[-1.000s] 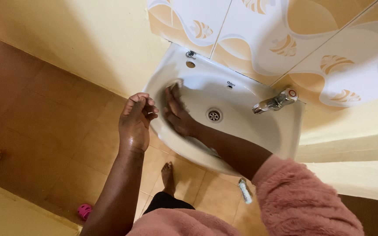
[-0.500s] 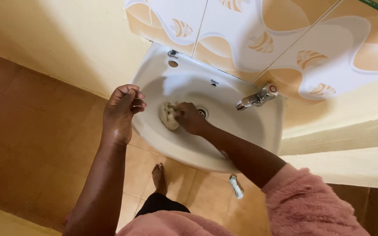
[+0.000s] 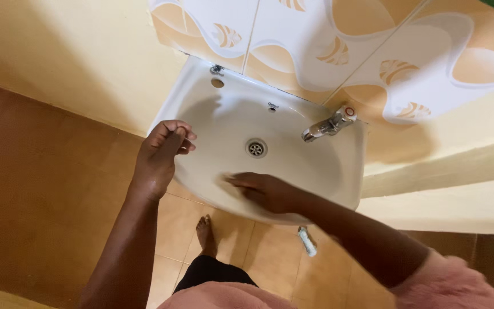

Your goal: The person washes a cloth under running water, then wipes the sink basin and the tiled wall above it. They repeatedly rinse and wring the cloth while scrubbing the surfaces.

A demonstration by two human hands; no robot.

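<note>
**A:** What is in view, starting with the basin?

**B:** A white wall-mounted sink [image 3: 338, 166] seen from above, fixed under patterned orange and white wall tiles [image 3: 373, 51]. Inside the bowl there is a round metal drain [image 3: 256, 148] near the middle and no standing water that I can make out. A chrome tap [image 3: 327, 126] sits on the rim at the right, its spout pointing into the bowl.

**A:** Where are the hands?

**B:** The left hand [image 3: 158, 160] rests on the sink's left rim, fingers curled in together toward the palm, loosely closed and gripping nothing I can see. The right hand [image 3: 264, 191] lies flat against the inside of the bowl's near wall, fingers pressed together and pointing left. It is motion-blurred, so I cannot tell whether a cloth lies under it.

**A:** And below the sink?

**B:** An orange tiled floor [image 3: 58, 189], the person's bare foot [image 3: 206, 232], and a small pale tube-shaped object [image 3: 307, 241] lying on the tiles. A pink fuzzy sleeve [image 3: 453, 283] covers the right upper arm.

**A:** What has changed from half a second ago?

**B:** Then the right hand was beside the drain, pressing a pale bunched cloth. It has swept down to the near wall, and the cloth no longer shows. The left hand has kept its place on the rim.
</note>
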